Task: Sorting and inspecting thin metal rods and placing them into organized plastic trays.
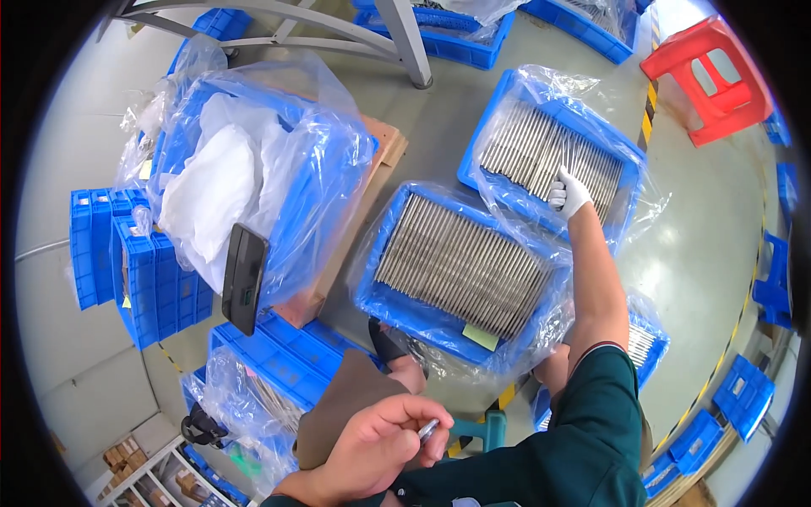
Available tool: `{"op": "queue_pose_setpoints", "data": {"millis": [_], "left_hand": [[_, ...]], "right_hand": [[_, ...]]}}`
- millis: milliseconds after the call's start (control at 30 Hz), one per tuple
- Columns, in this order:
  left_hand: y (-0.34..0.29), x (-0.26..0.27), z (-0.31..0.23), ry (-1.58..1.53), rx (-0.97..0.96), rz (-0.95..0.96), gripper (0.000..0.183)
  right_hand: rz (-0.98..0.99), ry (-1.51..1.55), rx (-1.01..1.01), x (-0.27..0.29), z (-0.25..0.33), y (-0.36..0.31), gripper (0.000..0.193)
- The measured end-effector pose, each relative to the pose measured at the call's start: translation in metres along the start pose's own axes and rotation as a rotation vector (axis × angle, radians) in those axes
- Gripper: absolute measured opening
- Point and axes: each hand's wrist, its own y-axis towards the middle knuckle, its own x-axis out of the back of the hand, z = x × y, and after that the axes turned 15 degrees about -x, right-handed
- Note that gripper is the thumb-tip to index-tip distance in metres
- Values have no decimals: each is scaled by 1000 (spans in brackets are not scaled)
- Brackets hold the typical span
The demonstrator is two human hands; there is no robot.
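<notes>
Close to my body, my left hand (372, 444) is bare and pinches a small shiny metal piece (428, 430) between thumb and fingers; it looks like the end of a thin rod, the rest hidden. My right hand (571, 194) wears a white glove and reaches into the far blue bin (488, 128). Its fingers are curled at the near ends of a row of metal rods (541, 144), thumb pointing forward; what they grip is hidden. Nearer me, another blue bin (365, 291) holds a similar packed row of metal rods (460, 262) with a yellow-green paper slip (481, 337).
Left of the bins, a phone (244, 279) stands before a large plastic-lined blue bin (291, 106) with white sheets, on a wooden pallet (385, 145). Clear plastic liners drape over both rod bins. A red stool (711, 80) is at far right; grey metal legs (404, 42) rise at the back.
</notes>
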Motion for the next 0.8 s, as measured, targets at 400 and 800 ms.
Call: {"op": "queue_pose_setpoints", "data": {"millis": [400,800], "left_hand": [[-33,19,36,-188,-317,156,30],[-45,39,33,-254,-519,149,28]], "right_hand": [[161,-465,322,-127,-123,-235,37],[143,-780,952,-139,-268,-460,27]]}}
